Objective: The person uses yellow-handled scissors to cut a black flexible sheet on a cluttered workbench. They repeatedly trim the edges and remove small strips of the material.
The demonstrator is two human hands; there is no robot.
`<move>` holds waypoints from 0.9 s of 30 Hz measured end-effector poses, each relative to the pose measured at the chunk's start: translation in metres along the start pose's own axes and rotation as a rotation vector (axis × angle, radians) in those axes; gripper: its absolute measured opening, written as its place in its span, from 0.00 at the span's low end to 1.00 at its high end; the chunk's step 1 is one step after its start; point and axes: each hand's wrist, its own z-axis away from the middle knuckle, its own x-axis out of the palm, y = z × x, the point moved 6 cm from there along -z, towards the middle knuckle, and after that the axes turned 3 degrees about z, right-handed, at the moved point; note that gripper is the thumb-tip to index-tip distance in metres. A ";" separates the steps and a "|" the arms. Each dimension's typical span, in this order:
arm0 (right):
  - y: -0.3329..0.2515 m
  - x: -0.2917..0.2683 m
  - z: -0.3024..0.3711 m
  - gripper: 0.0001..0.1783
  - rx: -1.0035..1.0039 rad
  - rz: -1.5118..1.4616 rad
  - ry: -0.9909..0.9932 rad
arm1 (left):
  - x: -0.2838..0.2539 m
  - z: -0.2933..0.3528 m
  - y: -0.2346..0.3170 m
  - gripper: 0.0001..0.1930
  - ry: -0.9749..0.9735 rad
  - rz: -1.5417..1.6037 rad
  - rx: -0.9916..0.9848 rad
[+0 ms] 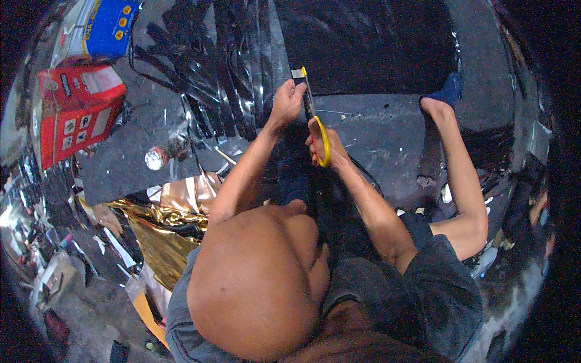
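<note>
Near the middle, my right hand grips yellow-handled scissors. The scissors point away, their dark blades running up beside my left hand. My left hand is closed, thumb and fingers pinching a small dark piece with a silver and yellow end. How this piece meets the blades is too small to make out. Just beyond my hands lies a wide, shiny black sheet. Left of it, long glossy black strips lie in a loose pile, close to my left hand.
At the left stand a red printed box and a blue and white package. A clear bottle lies near them. Crumpled gold foil and scraps cover the lower left floor. A bent bare leg rests on the right.
</note>
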 end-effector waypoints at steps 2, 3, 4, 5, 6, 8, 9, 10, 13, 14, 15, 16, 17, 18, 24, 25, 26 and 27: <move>-0.006 0.001 0.005 0.45 0.020 0.016 0.014 | -0.001 -0.002 -0.009 0.11 -0.001 0.009 -0.011; -0.008 0.000 0.006 0.45 0.037 0.035 0.029 | -0.001 -0.004 -0.013 0.10 -0.010 0.024 -0.025; -0.010 -0.001 0.007 0.45 0.052 0.054 0.044 | 0.000 -0.007 -0.017 0.10 -0.018 0.039 -0.040; -0.010 0.000 0.009 0.45 0.047 0.033 0.050 | -0.002 -0.005 -0.020 0.10 -0.011 0.031 -0.029; -0.013 -0.002 0.010 0.45 0.035 0.013 0.063 | -0.001 -0.002 -0.011 0.10 -0.007 0.024 -0.009; -0.019 -0.005 0.009 0.45 0.019 -0.006 0.065 | 0.000 -0.004 -0.004 0.11 -0.003 0.042 -0.025; -0.021 -0.004 0.010 0.46 0.017 -0.005 0.048 | -0.002 -0.005 -0.009 0.12 0.001 0.064 -0.064; -0.024 -0.003 0.009 0.46 0.015 -0.005 0.031 | -0.004 -0.006 -0.015 0.13 0.005 0.086 -0.104; -0.030 -0.003 0.005 0.47 0.012 0.032 0.050 | -0.007 -0.010 -0.011 0.12 0.022 0.005 -0.069; -0.031 -0.004 0.004 0.48 0.013 0.043 0.059 | -0.007 -0.010 -0.006 0.12 0.025 -0.031 -0.073; -0.032 -0.003 0.005 0.48 -0.014 0.053 0.054 | -0.006 -0.008 -0.006 0.12 0.012 0.033 -0.103; -0.032 -0.003 0.006 0.48 -0.041 0.062 0.048 | -0.005 -0.006 -0.005 0.12 -0.001 0.096 -0.132; -0.033 -0.003 0.007 0.49 -0.068 0.071 0.043 | -0.004 -0.005 -0.004 0.12 -0.014 0.160 -0.161; -0.030 -0.004 0.009 0.49 -0.070 0.085 0.039 | -0.003 -0.002 -0.002 0.12 -0.028 0.188 -0.183; -0.023 -0.008 -0.004 0.35 -0.017 -0.028 -0.025 | 0.006 0.002 -0.005 0.09 -0.047 0.337 -0.231; -0.022 -0.011 -0.011 0.24 -0.008 -0.055 -0.044 | 0.007 0.004 0.001 0.09 -0.050 0.331 -0.213; -0.020 -0.013 -0.015 0.14 0.000 -0.082 -0.062 | 0.008 0.005 0.006 0.08 -0.053 0.325 -0.195; -0.020 -0.013 -0.016 0.15 -0.015 -0.126 -0.058 | 0.007 0.005 0.007 0.08 -0.050 0.308 -0.189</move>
